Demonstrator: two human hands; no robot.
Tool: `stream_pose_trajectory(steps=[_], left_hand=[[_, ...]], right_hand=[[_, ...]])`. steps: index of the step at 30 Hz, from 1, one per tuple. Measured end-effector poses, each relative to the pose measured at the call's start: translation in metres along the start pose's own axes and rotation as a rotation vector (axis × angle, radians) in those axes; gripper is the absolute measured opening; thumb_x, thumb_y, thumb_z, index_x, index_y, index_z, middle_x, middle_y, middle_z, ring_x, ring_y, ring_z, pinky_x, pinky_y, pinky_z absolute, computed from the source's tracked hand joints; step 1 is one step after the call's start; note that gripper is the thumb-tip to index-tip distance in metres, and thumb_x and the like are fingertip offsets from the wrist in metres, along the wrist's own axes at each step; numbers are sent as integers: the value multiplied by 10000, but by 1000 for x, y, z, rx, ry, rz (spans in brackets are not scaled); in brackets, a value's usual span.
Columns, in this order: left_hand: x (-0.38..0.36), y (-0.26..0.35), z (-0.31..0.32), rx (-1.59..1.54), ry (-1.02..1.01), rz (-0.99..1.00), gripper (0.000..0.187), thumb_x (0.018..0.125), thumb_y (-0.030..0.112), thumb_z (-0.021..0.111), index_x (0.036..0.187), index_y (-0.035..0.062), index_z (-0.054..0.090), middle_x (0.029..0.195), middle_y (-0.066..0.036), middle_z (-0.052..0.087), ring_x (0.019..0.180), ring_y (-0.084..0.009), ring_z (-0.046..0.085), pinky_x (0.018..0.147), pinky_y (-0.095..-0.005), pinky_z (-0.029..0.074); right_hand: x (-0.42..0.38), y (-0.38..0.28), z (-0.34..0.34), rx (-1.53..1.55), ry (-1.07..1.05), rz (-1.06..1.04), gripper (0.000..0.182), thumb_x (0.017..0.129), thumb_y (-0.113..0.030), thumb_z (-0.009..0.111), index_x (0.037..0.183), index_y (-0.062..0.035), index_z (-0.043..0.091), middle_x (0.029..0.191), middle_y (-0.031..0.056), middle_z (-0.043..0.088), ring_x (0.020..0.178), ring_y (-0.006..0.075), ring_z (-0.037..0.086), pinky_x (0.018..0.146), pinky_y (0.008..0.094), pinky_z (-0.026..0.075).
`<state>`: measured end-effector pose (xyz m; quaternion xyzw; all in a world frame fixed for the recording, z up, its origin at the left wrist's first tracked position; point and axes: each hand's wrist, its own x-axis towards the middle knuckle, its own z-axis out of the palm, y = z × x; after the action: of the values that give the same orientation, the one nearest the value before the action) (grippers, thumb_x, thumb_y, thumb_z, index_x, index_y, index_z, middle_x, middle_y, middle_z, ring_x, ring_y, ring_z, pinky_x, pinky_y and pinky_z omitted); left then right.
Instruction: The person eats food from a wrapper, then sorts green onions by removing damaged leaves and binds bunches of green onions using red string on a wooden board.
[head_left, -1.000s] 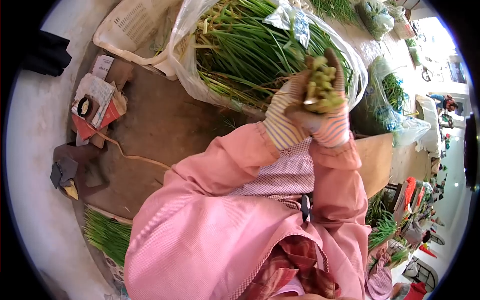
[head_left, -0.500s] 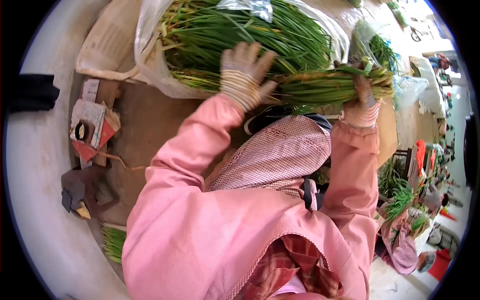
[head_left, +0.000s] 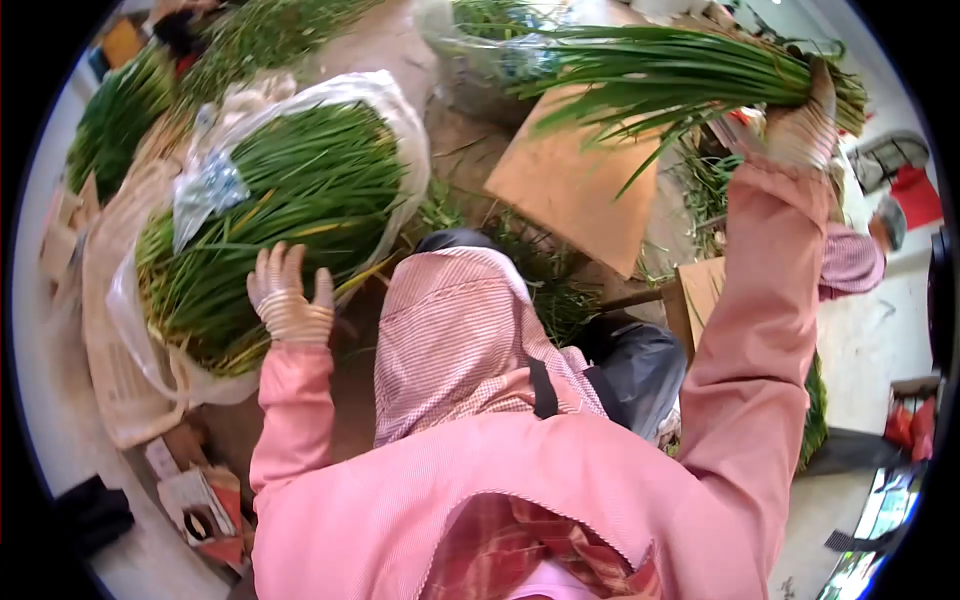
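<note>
My right hand point(head_left: 803, 128), in a pale knitted glove, is wrapped round the root end of a bunch of garlic chives point(head_left: 680, 72). The bunch is held up at the upper right, its green leaves pointing left and drooping at the tips. On the left, my left hand point(head_left: 287, 297) rests with spread fingers at the near side of a large heap of garlic chives point(head_left: 320, 190). It grips nothing that I can see. The heap lies in an open, whitish plastic bag point(head_left: 408, 165). A crumpled clear plastic piece point(head_left: 210, 190) sits on top of it.
Beyond my knee lies a sheet of cardboard point(head_left: 575, 185), with loose green leaves point(head_left: 560, 295) near it. Another clear bag point(head_left: 465, 80) holds greens at the back. Scraps and a tape roll point(head_left: 200, 522) lie lower left. Another person point(head_left: 855, 255) is at the right.
My view has swung to the right. My right hand has raised the bunch away from the bag, out to the upper right. My left hand stays at the heap, apart from the bunch.
</note>
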<state>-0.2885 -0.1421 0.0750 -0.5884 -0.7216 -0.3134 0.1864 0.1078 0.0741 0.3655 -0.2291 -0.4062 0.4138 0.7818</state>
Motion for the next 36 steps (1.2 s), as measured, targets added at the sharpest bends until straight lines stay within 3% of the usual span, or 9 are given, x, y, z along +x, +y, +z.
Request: stream_pose_trajectory(steps=[3,8,11,15,17,20,21,26,36], left_hand=[[53,145,-9,-1027,-164,324,210,701,147,613,836,-14,610,935,-169,588,891,-276,555,795,-346,425],[21,280,99,-2472,-1711,-792,524,775,507,522,1100,99,474,1037,-62,539,965,-196,495,840,-320,390],[-14,318,108,-2541,-971,-1524,351,787,349,585,1037,114,515,942,-34,550,899,-165,506,779,-299,441],[-54,268,123,-2348,-1418,-1629,391,730,283,663,1024,73,514,890,-43,537,875,-191,526,780,-313,484],[-85,278,142,-2665,-566,-2307,354,761,226,631,1033,41,499,897,-91,525,884,-215,528,764,-322,489],[-92,274,139,-2359,-131,-2203,385,777,161,597,1113,43,452,973,-107,510,911,-206,521,759,-315,487],[-88,255,143,-2211,-946,-1802,412,764,225,605,1100,34,464,884,-93,535,800,-195,543,653,-300,497],[-78,215,149,-1823,-1764,-985,544,663,126,658,1154,65,432,856,-83,542,580,-198,533,517,-322,476],[-5,226,134,-1762,-1281,-607,608,573,35,713,1130,44,468,884,-146,567,647,-229,572,541,-332,482]], right_hand=[[-31,21,-12,-323,203,-465,320,684,-162,690,936,-40,536,834,42,565,688,168,531,593,293,457],[-135,127,-127,-782,-30,-420,263,710,-62,601,945,-55,482,855,68,533,757,161,521,628,278,432],[-241,163,-178,-864,-193,-155,441,606,25,643,999,-30,448,962,103,521,895,192,518,774,274,422],[-299,164,-221,-797,-419,256,717,467,-159,751,1090,-21,424,1141,193,419,1077,336,414,913,369,348],[-281,119,-194,-951,-782,103,837,446,-269,760,1159,-27,396,1193,239,375,1121,426,353,959,439,295],[-262,105,-194,-496,-748,673,506,626,-99,676,1072,-35,446,1038,123,506,991,248,466,861,366,392],[-257,104,-198,-330,-669,859,372,686,-22,636,1020,-35,474,965,74,543,921,176,499,814,323,426],[-243,120,-222,-355,-216,839,157,729,-37,616,855,-52,525,768,-2,531,742,86,490,699,242,420],[-170,109,-227,-422,-81,606,460,752,-199,629,1123,2,444,867,49,520,754,104,499,667,229,420]])
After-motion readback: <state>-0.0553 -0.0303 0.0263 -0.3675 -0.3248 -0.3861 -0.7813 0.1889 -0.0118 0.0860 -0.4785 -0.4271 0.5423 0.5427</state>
